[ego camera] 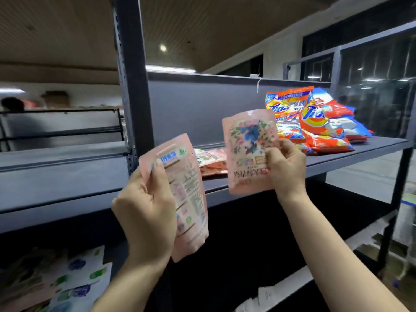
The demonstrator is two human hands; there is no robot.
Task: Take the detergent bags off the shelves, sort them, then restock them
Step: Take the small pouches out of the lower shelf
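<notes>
Pink pouches [249, 152] in both hands [286, 167].

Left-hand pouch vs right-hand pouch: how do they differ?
The left pouch shows its printed back panel; the right pouch shows its floral front. The left one is upright, the right one upside down. The left hand wraps its side; the right hand grips its edge. Both are pink.

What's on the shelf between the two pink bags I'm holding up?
In the head view, a few more pink bags lie flat on the shelf, showing in the gap between the left hand's bag and the right hand's bag.
</notes>
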